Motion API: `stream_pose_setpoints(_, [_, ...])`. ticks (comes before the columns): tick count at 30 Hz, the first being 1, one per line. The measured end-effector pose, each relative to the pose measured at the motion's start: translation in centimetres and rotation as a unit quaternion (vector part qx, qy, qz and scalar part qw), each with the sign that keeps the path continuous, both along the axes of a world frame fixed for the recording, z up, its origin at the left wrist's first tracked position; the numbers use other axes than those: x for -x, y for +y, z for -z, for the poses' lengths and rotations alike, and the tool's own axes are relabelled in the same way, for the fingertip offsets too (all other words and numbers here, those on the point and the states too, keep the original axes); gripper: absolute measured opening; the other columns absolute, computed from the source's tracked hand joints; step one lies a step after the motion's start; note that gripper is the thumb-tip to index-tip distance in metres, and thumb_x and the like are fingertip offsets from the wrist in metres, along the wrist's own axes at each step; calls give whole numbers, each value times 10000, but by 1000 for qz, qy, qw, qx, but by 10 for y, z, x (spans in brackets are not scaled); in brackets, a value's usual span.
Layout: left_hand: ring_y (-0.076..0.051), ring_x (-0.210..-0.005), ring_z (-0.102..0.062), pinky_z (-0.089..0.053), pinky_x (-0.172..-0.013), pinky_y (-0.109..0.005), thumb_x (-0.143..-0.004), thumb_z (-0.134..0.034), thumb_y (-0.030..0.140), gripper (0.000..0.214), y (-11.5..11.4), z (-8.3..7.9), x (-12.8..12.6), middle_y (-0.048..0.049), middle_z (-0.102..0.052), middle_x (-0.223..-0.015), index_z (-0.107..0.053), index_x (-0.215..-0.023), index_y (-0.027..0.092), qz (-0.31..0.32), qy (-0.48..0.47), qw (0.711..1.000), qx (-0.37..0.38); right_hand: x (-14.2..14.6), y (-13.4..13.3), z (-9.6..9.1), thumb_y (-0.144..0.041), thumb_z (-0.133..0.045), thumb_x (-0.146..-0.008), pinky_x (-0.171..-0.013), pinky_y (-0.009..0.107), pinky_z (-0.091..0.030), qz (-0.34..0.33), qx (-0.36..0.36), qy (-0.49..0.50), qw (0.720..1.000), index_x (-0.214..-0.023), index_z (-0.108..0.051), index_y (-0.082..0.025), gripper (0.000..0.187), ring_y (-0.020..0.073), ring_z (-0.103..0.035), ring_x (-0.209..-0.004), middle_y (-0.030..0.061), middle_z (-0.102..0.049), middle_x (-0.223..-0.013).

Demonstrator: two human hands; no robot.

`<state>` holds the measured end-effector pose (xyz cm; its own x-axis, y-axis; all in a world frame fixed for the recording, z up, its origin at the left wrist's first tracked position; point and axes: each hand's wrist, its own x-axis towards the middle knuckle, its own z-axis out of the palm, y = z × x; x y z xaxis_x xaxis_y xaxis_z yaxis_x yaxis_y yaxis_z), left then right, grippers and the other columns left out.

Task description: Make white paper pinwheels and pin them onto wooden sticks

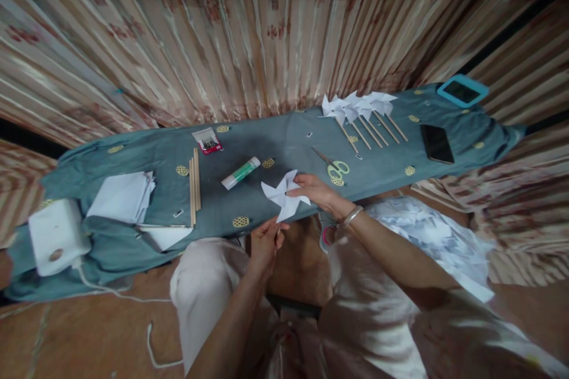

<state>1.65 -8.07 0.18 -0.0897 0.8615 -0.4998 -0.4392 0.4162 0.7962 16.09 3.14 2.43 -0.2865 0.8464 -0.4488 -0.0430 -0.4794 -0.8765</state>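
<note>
A white paper pinwheel (283,196) is held over the table's near edge, above my lap. My right hand (316,190) pinches it near its centre from the right, thumb and fingers closed on the paper. Just below the pinwheel, my left hand (265,241) is curled with its fingers closed; a thin stick seems to run through the grip, mostly hidden by the fingers. Beyond the hands lie a glue stick (241,173) and a pair of scissors (332,166) with light green handles.
Several finished pinwheels (358,108) lie at the back right, near a black phone (437,143) and a blue-framed device (463,90). Leftward are wooden sticks (194,186), a box of pins (207,140), paper sheets (120,196) and a white corded device (57,237). A bag of paper scraps (418,231) sits below right.
</note>
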Motion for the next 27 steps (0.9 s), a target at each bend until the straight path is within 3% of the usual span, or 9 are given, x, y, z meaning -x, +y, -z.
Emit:
stream_pose_setpoints(3, [-34, -385, -273, -126, -429, -224, -591, -786, 410, 365, -6, 2, -1, 57, -495, -446, -726, -781, 103, -3, -29, 999, 18, 0, 3, 1, -163, -847, -429, -587, 239, -487, -26, 4, -44, 999, -665, -676, -161, 291, 122, -618, -569, -11, -712, -630])
stream_pose_setpoints(7, [-13, -380, -288, -122, -424, -218, -562, -827, 416, 391, -11, 4, -2, -10, -639, -584, -719, -768, 102, -16, -60, 997, 34, 2, 8, -3, -119, -820, -441, -606, 235, -494, -71, 2, -112, 991, -637, -661, -164, 257, 124, -620, -596, -17, -706, -636])
stream_pose_setpoints(11, [-6, -391, -312, -139, -416, -210, -508, -870, 412, 420, -14, 8, -3, -46, -682, -657, -717, -749, 105, -27, -95, 994, 52, 6, 14, -8, -60, -760, -488, -612, 228, -494, -124, -9, -195, 973, -641, -644, -153, 213, 121, -609, -601, -28, -677, -624])
stream_pose_setpoints(15, [-6, -409, -339, -147, -414, -197, -484, -889, 358, 415, -15, 11, -4, -52, -685, -676, -727, -765, 100, -31, -128, 989, 63, 8, 18, -11, -71, -750, -553, -625, 218, -482, -171, -45, -290, 940, -704, -651, -145, 195, 127, -612, -652, -26, -673, -674])
stream_pose_setpoints(21, [-10, -430, -364, -157, -409, -188, -484, -896, 316, 410, -16, 12, -4, -52, -683, -685, -741, -793, 94, -27, -153, 985, 71, 14, 25, -20, -129, -820, -574, -695, 226, -483, -236, -93, -428, 867, -877, -715, -125, 321, 185, -652, -828, 46, -733, -876])
stream_pose_setpoints(27, [-9, -429, -380, -172, -404, -183, -483, -908, 333, 424, -16, 11, -5, -43, -680, -676, -751, -798, 96, -21, -166, 983, 71, 21, 30, -29, -150, -826, -631, -714, 219, -495, -290, -102, -480, 822, -1032, -722, -92, 418, 197, -669, -884, 96, -745, -1028])
